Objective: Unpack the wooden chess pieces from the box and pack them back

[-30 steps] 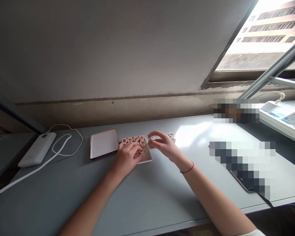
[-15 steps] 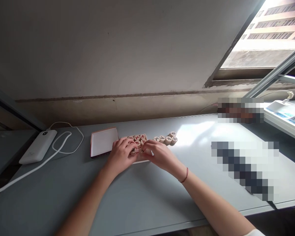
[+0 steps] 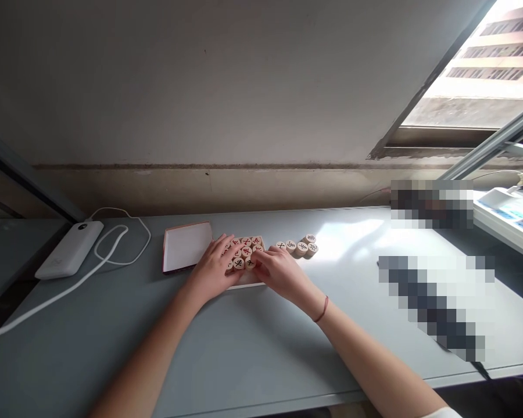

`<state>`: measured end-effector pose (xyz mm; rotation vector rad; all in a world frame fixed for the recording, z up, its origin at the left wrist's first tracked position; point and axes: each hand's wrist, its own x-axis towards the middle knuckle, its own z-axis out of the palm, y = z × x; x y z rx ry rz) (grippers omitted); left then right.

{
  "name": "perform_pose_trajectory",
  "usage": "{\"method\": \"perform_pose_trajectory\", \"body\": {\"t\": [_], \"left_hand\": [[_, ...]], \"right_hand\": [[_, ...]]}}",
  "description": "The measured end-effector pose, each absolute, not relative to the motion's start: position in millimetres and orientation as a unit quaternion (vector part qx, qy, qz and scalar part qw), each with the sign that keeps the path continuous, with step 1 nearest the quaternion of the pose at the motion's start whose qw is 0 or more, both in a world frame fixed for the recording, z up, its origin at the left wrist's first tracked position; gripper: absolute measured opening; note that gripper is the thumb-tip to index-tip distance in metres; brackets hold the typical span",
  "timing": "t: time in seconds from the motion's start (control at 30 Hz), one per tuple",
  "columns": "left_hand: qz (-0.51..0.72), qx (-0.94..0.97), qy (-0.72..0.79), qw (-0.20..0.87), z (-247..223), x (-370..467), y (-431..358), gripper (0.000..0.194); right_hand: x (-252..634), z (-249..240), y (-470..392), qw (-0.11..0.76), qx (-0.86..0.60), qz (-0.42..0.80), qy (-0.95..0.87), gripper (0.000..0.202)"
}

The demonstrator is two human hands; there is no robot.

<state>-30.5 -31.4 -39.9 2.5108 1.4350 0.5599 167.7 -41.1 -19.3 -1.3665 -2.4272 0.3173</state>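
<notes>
Round wooden pieces with red or black characters (image 3: 246, 251) fill rows inside a shallow box (image 3: 249, 284). My left hand (image 3: 213, 267) rests over the box's left side, fingers apart on the pieces. At the box's right side, my right hand (image 3: 281, 270) has its fingers bent together at a black-marked piece (image 3: 250, 263); the fingertips are partly hidden. Just right of the box stand several more black-marked pieces (image 3: 302, 248), close together. A white-lined box lid (image 3: 187, 247) lies open side up to the left.
A white power bank (image 3: 70, 249) with a white cable (image 3: 65, 303) lies at the left of the grey table (image 3: 244, 360). Blurred objects (image 3: 433, 307) are on the right, beside a white shelf (image 3: 509, 212).
My left fingers have spread and lifted off the black-marked pieces, which show more. My right fingers have drawn together over the box's right side. The view has shifted slightly.
</notes>
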Motion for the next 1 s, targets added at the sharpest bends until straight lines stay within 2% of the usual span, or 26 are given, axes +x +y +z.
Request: {"method": "perform_pose_trajectory", "body": {"t": [0.1, 0.17, 0.27, 0.37, 0.47, 0.53, 0.63, 0.7, 0.8, 0.87, 1.0], "left_hand": [[0.194, 0.848, 0.484, 0.094, -41.4, -31.5, -31.0, 0.049], [0.199, 0.849, 0.481, 0.090, -42.6, -32.2, -30.8, 0.050], [0.215, 0.852, 0.470, 0.082, -42.8, -32.5, -30.7, 0.050], [0.240, 0.850, 0.463, 0.073, -40.4, -30.8, -31.4, 0.052], [0.260, 0.847, 0.460, 0.062, -37.3, -28.5, -32.6, 0.056], [0.268, 0.845, 0.459, 0.055, -36.1, -27.6, -32.9, 0.057], [0.274, 0.848, 0.452, 0.047, -35.2, -26.9, -32.8, 0.054], [0.284, 0.845, 0.450, 0.042, -33.9, -25.2, -33.2, 0.050], [0.320, 0.823, 0.466, 0.050, -29.9, -17.6, -37.2, 0.041], [0.343, 0.811, 0.469, 0.071, -26.9, -9.3, -42.2, 0.038], [0.363, 0.826, 0.418, 0.105, -24.5, 6.6, -53.2, 0.037]], "right_hand": [[175.0, -10.3, -39.7, 0.198, -0.470, 0.187, -0.840, 0.007], [188.6, 0.3, -33.5, 0.231, -0.495, 0.244, -0.801, 0.017], [218.0, 14.3, -14.1, 0.247, -0.622, 0.205, -0.714, 0.027], [244.6, 17.4, 10.1, 0.123, -0.750, 0.096, -0.643, 0.030], [259.1, 10.6, 29.8, -0.020, -0.774, 0.121, -0.621, 0.028], [263.6, 5.4, 39.1, -0.064, -0.761, 0.155, -0.626, 0.027], [267.3, 4.7, 45.5, -0.083, -0.750, 0.175, -0.632, 0.023], [267.2, 10.8, 41.7, -0.051, -0.758, 0.155, -0.631, 0.022], [256.9, 24.3, 20.5, 0.084, -0.733, 0.133, -0.662, 0.025], [241.7, 30.2, -0.3, 0.158, -0.655, 0.198, -0.712, 0.029], [207.4, 25.4, -35.0, 0.204, -0.498, 0.380, -0.752, 0.030]]}}
